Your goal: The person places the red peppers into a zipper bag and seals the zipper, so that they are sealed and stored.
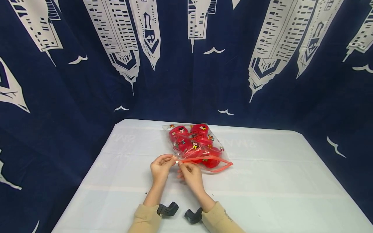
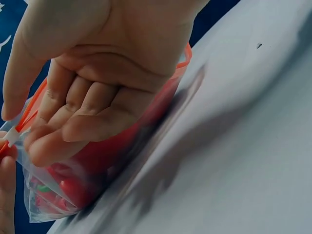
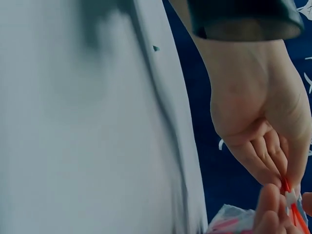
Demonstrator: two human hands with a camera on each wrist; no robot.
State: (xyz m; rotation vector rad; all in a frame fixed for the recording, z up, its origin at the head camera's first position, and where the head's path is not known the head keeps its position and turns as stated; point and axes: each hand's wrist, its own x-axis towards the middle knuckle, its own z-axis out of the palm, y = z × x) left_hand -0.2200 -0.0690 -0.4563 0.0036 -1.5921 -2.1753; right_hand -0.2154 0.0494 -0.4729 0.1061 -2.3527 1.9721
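Observation:
A clear zip bag (image 1: 214,142) with cartoon prints lies on the table, filled with red bulging contents whose kind I cannot tell. Its orange zip strip (image 1: 225,166) gapes at the right end. A small white slider (image 1: 176,162) sits on the strip near its left end. My left hand (image 1: 161,166) pinches the strip's left end beside the slider. Close on the slider's other side, my right hand (image 1: 191,176) pinches the strip with thumb and finger, its other fingers curled below. In the right wrist view, the slider (image 3: 291,198) shows between both hands' fingertips.
The white-covered table (image 1: 276,178) stretches to both sides of the bag. Behind it hangs a dark blue cloth (image 1: 189,87) printed with white buildings. Black wrist devices, one on the left wrist (image 1: 168,209) and one on the right (image 1: 193,216), sit below the hands.

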